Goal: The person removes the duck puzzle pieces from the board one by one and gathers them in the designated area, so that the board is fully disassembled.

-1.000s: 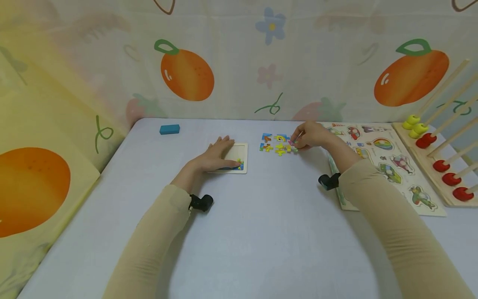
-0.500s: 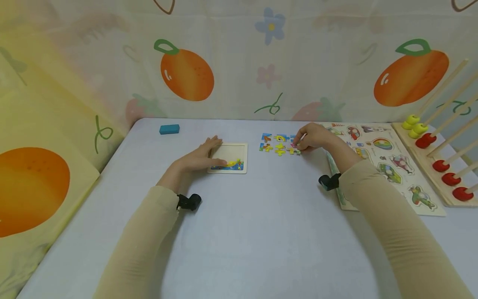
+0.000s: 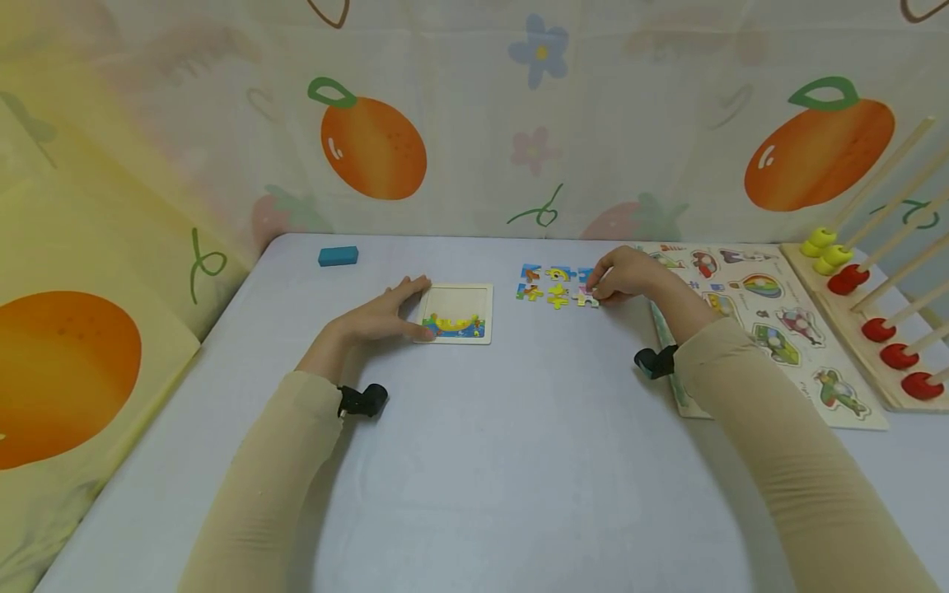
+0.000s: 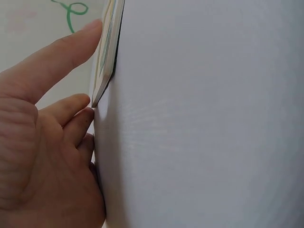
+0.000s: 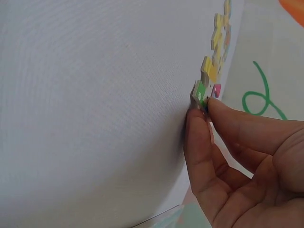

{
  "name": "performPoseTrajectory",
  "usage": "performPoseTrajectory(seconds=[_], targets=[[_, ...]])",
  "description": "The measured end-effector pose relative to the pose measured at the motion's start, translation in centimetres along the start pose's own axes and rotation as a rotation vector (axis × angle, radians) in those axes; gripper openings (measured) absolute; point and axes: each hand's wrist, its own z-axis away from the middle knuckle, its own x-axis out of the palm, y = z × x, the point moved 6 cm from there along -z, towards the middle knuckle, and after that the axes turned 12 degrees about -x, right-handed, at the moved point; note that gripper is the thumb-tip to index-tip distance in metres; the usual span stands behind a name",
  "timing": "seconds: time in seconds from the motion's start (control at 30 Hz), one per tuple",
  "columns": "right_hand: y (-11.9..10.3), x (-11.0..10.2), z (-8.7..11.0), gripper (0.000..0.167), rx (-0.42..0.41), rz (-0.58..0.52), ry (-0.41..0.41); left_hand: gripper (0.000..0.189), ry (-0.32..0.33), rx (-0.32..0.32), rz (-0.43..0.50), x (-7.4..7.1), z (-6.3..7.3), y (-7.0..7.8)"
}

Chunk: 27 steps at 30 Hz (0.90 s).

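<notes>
A small wooden puzzle tray lies on the table, its lower part filled with blue and yellow picture pieces. My left hand is at the tray's left side, thumb on the lower left corner and fingers extended along the edge. The left wrist view has the thumb against the tray's edge. To the right, several loose jigsaw pieces lie grouped in rows. At their right end my right hand pinches a jigsaw piece with green on it between thumb and index finger, at table level.
A blue block sits near the back left edge. On the right, a picture puzzle board lies under the right forearm, beside a wooden bead rack with upright rods. A patterned cloth hangs behind the table.
My left hand has slid left off the tray's middle to its left edge, uncovering the pieces inside. My right hand has shifted slightly right, moving the pinched jigsaw piece with it.
</notes>
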Motion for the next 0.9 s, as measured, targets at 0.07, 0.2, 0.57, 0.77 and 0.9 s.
performPoseTrajectory(seconds=[0.07, 0.2, 0.57, 0.77, 0.9], targets=[[0.05, 0.00, 0.00, 0.024, 0.000, 0.003, -0.001, 0.099, -0.001, 0.000, -0.004, 0.00, 0.03, -0.02], [0.12, 0.00, -0.02, 0.025, 0.008, 0.006, -0.008, 0.100, -0.004, 0.007, -0.006, 0.01, 0.08, -0.02], [0.11, -0.05, -0.04, 0.025, 0.019, 0.004, -0.006, 0.100, -0.011, 0.015, -0.012, 0.04, 0.34, 0.14], [-0.13, -0.07, -0.28, 0.018, 0.013, -0.008, 0.044, 0.100, -0.010, 0.007, -0.012, 0.13, 0.22, 0.11], [-0.64, -0.15, -0.41, 0.017, -0.008, 0.011, 0.088, 0.100, -0.006, 0.010, -0.015, 0.10, 0.21, 0.05]])
